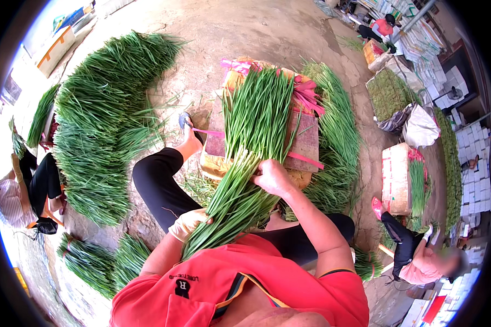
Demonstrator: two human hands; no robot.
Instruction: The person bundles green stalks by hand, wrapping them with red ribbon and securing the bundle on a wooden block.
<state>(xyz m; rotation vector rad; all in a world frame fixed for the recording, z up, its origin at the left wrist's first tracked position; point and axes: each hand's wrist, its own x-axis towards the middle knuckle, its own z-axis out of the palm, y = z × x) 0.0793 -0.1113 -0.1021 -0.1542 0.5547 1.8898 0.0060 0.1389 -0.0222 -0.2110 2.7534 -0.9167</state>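
Observation:
A bundle of long green garlic chives (229, 204) lies slanted over my lap, its pale stem ends pointing up and away from me. My left hand (189, 224), in a pale glove with bare fingertips, is closed around the leafy lower left side. The bare right hand (270, 176) pinches stems at the bundle's upper right edge. Beyond, a loose layer of chives (260, 110) rests on a wooden board (305, 141) on top of a taped box, with pink ribbons (309, 92) about it.
Long heaps of chives lie on the floor at left (94, 122) and right (339, 122). Tied bundles (88, 261) lie at lower left. Other people sit at far left (16, 200), lower right (421, 257) and upper right (382, 28). A taped box (395, 180) stands at right.

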